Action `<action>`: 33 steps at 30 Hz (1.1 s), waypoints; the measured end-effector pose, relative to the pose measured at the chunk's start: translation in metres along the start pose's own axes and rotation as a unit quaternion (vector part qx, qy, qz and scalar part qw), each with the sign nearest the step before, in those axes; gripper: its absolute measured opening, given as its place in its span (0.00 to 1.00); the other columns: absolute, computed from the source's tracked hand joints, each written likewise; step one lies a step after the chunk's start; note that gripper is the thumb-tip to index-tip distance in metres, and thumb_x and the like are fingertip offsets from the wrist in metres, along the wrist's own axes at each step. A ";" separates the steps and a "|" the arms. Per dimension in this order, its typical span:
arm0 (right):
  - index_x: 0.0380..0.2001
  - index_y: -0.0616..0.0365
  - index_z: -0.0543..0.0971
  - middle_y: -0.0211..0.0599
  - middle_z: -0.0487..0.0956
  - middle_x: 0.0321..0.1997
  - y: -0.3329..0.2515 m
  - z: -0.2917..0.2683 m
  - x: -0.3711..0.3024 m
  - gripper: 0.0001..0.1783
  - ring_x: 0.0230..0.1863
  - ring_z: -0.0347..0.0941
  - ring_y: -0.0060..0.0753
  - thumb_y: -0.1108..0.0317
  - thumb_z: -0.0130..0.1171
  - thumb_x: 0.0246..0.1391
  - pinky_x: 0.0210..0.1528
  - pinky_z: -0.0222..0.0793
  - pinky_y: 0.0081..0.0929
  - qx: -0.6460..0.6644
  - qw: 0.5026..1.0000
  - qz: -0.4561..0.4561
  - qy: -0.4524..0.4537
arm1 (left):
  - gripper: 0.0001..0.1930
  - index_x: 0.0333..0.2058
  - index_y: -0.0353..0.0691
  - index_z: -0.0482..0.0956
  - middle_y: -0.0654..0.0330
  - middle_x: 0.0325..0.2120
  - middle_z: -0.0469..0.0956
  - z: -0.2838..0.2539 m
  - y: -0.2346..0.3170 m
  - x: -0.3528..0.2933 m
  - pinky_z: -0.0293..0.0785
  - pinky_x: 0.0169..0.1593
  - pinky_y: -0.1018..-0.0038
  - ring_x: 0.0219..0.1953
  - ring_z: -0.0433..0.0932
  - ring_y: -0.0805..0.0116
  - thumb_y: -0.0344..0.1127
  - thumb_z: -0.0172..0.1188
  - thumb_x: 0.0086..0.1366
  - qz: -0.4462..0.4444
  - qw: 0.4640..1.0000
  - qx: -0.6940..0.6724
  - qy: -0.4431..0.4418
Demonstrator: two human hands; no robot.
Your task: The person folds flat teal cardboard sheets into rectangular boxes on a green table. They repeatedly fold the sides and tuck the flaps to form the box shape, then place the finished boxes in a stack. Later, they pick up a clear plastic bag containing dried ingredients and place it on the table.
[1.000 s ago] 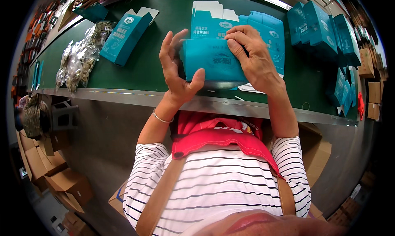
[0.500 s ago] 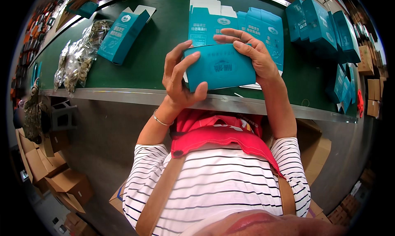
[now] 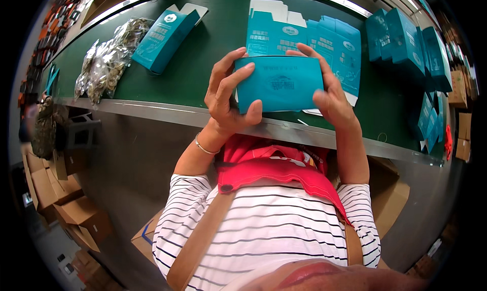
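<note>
Lowered since half a second ago is the right thumb (image 3: pixel 320 99), while the left hand (image 3: pixel 226 94) grips one end of the teal box (image 3: pixel 279 85) over the tabletop (image 3: pixel 187 83), the right hand (image 3: pixel 337 100) clasping the other, apparently squaring it, which next calls for even pressure.

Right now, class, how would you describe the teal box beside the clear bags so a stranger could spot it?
On the green table, left of the left hand, lie shiny clear bags. Just right of them is the teal box, slanted, white flaps open at its far end. Unlike the teal boxes grouped at right, it lies on its own.
</note>
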State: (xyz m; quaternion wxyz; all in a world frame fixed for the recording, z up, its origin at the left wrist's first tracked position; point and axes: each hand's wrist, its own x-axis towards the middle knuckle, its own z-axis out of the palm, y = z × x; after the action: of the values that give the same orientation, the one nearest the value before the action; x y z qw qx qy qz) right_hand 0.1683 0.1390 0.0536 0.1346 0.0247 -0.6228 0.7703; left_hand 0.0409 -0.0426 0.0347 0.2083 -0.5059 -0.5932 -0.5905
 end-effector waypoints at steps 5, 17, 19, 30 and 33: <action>0.60 0.56 0.54 0.46 0.58 0.63 -0.034 0.030 -0.014 0.57 0.63 0.57 0.49 0.68 0.78 0.27 0.63 0.55 0.43 -0.156 0.986 -0.033 -0.057 | 0.29 0.49 0.43 0.70 0.44 0.51 0.68 -0.036 0.018 0.011 0.70 0.52 0.59 0.50 0.71 0.48 0.54 0.61 0.53 0.046 0.998 -0.014 -0.038; 0.63 0.47 0.55 0.41 0.48 0.69 0.034 0.043 0.030 0.48 0.71 0.35 0.55 0.70 0.70 0.39 0.68 0.47 0.49 -0.491 0.856 -0.136 -0.091 | 0.35 0.52 0.43 0.65 0.54 0.54 0.68 -0.123 -0.061 -0.003 0.63 0.58 0.59 0.58 0.63 0.52 0.27 0.70 0.43 -0.030 0.944 0.293 -0.151; 0.61 0.47 0.58 0.42 0.49 0.68 0.052 0.030 0.022 0.45 0.70 0.37 0.55 0.71 0.69 0.40 0.67 0.49 0.48 -0.506 0.852 -0.073 -0.112 | 0.29 0.50 0.43 0.69 0.56 0.54 0.68 -0.148 -0.098 -0.044 0.62 0.59 0.60 0.59 0.62 0.52 0.25 0.67 0.46 -0.096 0.921 0.336 -0.171; 0.52 0.50 0.70 0.42 0.58 0.66 0.104 -0.005 -0.006 0.26 0.69 0.44 0.51 0.72 0.62 0.47 0.66 0.51 0.44 -0.511 0.852 0.057 -0.101 | 0.38 0.62 0.68 0.59 0.54 0.65 0.52 -0.012 -0.109 -0.023 0.36 0.64 0.40 0.66 0.46 0.42 0.54 0.63 0.52 -0.075 0.884 0.351 -0.298; 0.51 0.51 0.71 0.42 0.59 0.65 0.105 -0.015 -0.014 0.25 0.69 0.45 0.51 0.72 0.62 0.47 0.66 0.51 0.44 -0.529 0.842 0.067 -0.079 | 0.39 0.63 0.72 0.53 0.53 0.66 0.50 0.008 -0.139 -0.032 0.37 0.62 0.36 0.66 0.46 0.38 0.53 0.61 0.53 -0.166 0.809 0.426 -0.368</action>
State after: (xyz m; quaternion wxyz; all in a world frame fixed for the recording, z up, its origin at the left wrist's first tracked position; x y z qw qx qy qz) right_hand 0.1584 0.1314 -0.0521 0.0252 -0.0314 -0.9444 0.3263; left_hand -0.0612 -0.0174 -0.0627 0.0677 -0.4394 -0.8927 -0.0733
